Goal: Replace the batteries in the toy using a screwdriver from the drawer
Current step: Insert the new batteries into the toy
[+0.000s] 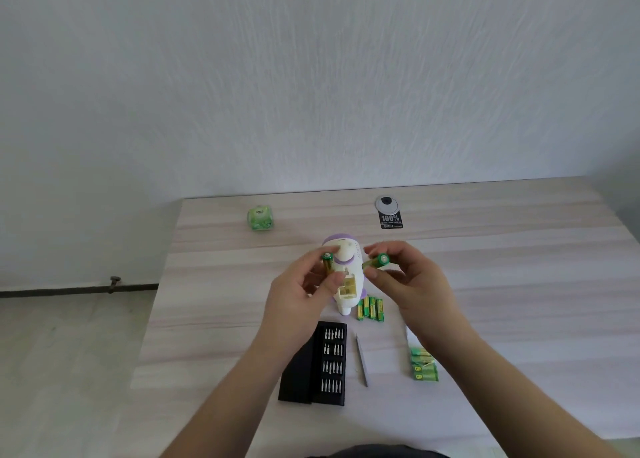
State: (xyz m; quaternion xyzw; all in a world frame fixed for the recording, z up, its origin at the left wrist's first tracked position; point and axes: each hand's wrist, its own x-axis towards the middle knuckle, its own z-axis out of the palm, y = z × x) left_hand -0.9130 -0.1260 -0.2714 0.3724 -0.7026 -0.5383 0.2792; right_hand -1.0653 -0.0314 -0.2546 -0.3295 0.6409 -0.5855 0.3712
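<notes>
A white and purple toy (pixel 347 277) lies on the wooden table (pixel 502 277) with its battery compartment (pixel 347 288) open and facing up. My left hand (pixel 304 291) pinches one green and gold battery (pixel 327 263) just left of the toy. My right hand (pixel 408 281) pinches a second battery (pixel 377 261) just right of it. Several loose batteries (pixel 371 308) lie on the table beside the toy's lower right. A slim grey screwdriver (pixel 362 360) rests nearer to me, between the bit case and the battery packs.
An open black screwdriver bit case (pixel 320 364) sits near the front edge. Green GP battery packs (pixel 424 366) lie at the right under my right forearm. A green cube (pixel 259 218) and a black and grey "100%" card (pixel 389 213) stand at the back.
</notes>
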